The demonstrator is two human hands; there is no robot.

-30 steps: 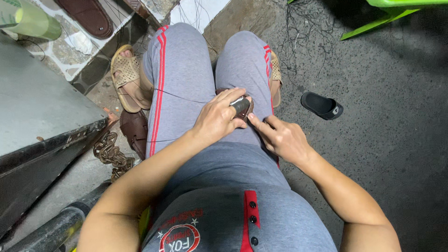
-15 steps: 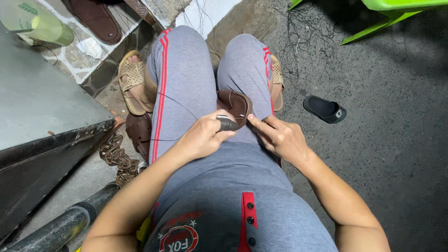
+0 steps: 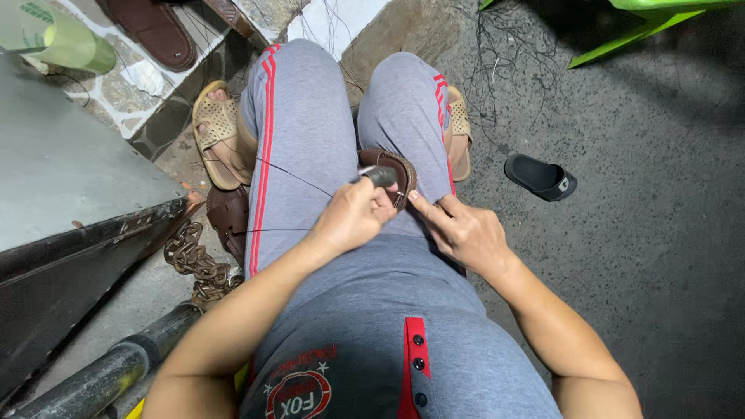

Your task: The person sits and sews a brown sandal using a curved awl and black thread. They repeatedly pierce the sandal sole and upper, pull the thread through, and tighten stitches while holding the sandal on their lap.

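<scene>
We look down on a dark, rough concrete floor (image 3: 660, 256) with a patch of stone tiling at the upper left, sitting with our knees apart in grey trousers (image 3: 303, 132) striped in red. Far up and to the left of our left hand (image 3: 351, 219) a pale green cylindrical pack (image 3: 54, 43) lies on its side on the tiles, with a green mark on its lighter end; what the mark shows is too small to tell. Just left of that hand, a grey metal box (image 3: 70, 178) with a dark edge fills the side of the view, and a rusty chain (image 3: 192, 264) hangs below its corner, beside a dark pipe (image 3: 101, 376).

Our left hand is closed around a small dark-handled tool (image 3: 380, 176), its tip against a brown leather shoe (image 3: 394, 172) that rests on our lap between the thighs. The shoe is dark brown, rounded at its end, with a lighter stitched rim. A thin black thread (image 3: 287, 177) runs from the hand leftward across the trouser leg. Our right hand (image 3: 464, 231) lies just right of the shoe, fingers stretched and together, fingertips pressing on its edge without gripping it. Well to the right of that hand a black slipper (image 3: 541, 177) lies alone on the floor. Tan sandals (image 3: 217, 132) are on our feet above both hands.
</scene>
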